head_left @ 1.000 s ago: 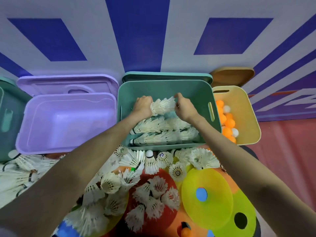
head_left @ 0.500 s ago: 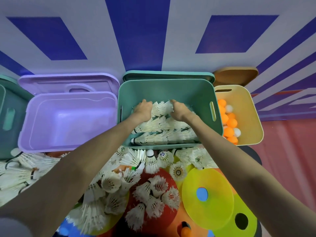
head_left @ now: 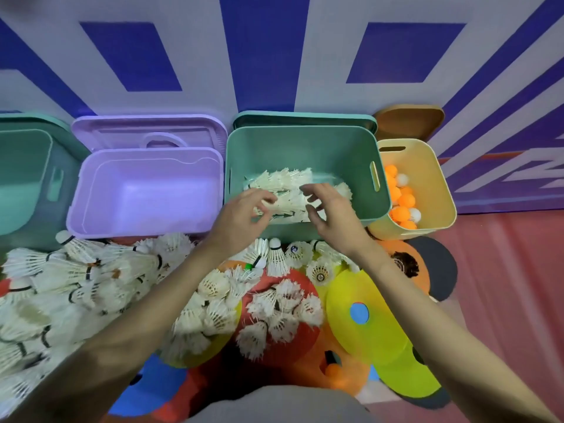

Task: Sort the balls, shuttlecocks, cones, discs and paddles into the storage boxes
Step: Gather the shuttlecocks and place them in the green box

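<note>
- Loose shuttlecocks (head_left: 91, 279) are lying heaped on the floor, where feathers risk being crushed.
- Nothing is being held by the left hand (head_left: 241, 213) or right hand (head_left: 331, 215), fingers loosely spread.
- Shuttlecocks already stacked in the green box (head_left: 305, 145) risk being toppled.

You have white feathered shuttlecocks (head_left: 283, 193) lying stacked on their sides inside the green box (head_left: 305, 148); more shuttlecocks (head_left: 91, 279) sprawl in a loose heap just before it.
</note>
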A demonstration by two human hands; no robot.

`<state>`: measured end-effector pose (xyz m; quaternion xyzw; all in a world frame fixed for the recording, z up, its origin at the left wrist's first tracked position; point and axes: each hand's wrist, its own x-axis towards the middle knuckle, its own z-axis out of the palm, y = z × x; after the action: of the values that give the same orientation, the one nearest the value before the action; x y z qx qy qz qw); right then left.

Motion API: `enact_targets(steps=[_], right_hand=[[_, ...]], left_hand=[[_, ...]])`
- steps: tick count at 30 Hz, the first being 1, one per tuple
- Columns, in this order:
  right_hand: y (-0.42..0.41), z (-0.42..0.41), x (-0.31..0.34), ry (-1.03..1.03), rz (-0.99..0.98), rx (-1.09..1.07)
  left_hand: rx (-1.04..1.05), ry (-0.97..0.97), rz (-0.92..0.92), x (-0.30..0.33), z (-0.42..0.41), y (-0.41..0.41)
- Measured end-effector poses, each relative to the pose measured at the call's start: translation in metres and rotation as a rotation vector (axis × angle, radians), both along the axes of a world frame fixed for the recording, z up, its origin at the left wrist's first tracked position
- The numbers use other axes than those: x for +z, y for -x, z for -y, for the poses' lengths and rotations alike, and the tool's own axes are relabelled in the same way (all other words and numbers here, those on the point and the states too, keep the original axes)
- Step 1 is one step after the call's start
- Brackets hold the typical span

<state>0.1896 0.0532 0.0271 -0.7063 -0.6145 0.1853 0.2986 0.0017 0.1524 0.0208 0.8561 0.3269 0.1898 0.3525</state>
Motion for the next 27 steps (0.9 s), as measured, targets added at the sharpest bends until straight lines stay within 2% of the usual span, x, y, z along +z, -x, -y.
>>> enact_targets(steps=[3, 6, 13, 17, 22, 27], right_hand=[[0.016, 0.037, -0.002, -0.023, 0.021, 0.046], [0.027, 0.066, -0.014, 0.024, 0.074, 0.058], [0.037, 0.100, -0.052, 0.444, 0.308, 0.012], [0.042, 0.105, -0.063, 0.551, 0.468, 0.012], [0.052, 0.104, -0.066, 0.551, 0.559, -0.024], [0.053, 0.102, -0.070, 0.503, 0.591, -0.085]], left_hand=[[-0.057, 0.008, -0.092, -0.005, 0.020, 0.037], [-0.129, -0.075, -0.175, -0.017, 0.026, 0.060], [-0.316, -0.254, -0.373, -0.037, 0.025, 0.059], [-0.437, -0.334, -0.474, -0.048, 0.020, 0.046], [-0.542, -0.432, -0.614, -0.055, 0.020, 0.037], [-0.546, -0.432, -0.585, -0.057, 0.016, 0.035]])
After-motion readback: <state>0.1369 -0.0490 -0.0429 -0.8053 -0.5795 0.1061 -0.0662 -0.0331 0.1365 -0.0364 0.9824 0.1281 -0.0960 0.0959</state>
